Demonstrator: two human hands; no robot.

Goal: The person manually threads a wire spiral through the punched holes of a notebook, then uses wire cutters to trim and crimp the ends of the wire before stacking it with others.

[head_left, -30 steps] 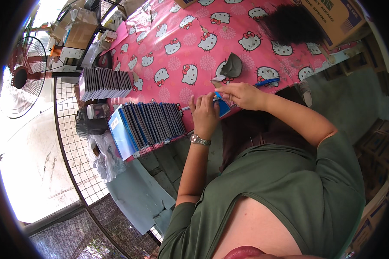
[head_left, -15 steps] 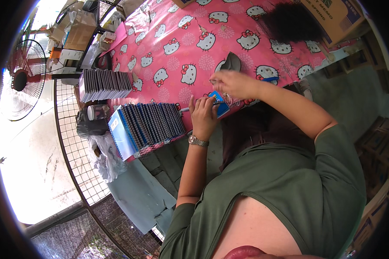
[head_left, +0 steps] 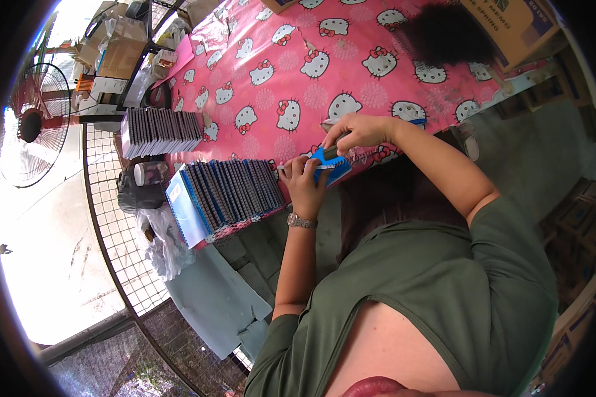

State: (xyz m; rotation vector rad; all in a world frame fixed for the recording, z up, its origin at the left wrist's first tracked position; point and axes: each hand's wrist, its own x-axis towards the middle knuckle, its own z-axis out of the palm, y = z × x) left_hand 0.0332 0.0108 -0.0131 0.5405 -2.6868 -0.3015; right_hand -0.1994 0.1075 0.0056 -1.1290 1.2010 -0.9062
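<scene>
My left hand (head_left: 304,180) is closed on a small blue-covered spiral notebook (head_left: 339,173) at the table's near edge, its fingers over the white edge. Just above it and to the right, my right hand (head_left: 361,132) has its fingers curled round a dark grey thing (head_left: 331,153), mostly hidden, whose kind I cannot make out. That dark thing reaches down to the notebook's spiral edge. Left of my left hand stands a long row of blue spiral notebooks (head_left: 232,192), with light blue covers at its near end.
A second notebook stack (head_left: 162,131) stands further left on the pink patterned table cover (head_left: 265,99). A heap of black wire-like pieces (head_left: 447,34) lies at the far right beside a cardboard box (head_left: 510,30). Past the left edge are a fan (head_left: 36,122) and a plastic bag (head_left: 162,241).
My right hand has come down and toward the notebook, bringing the dark grey thing to its spiral edge. My left hand has shifted slightly, and the notebook has tilted, showing its white edge.
</scene>
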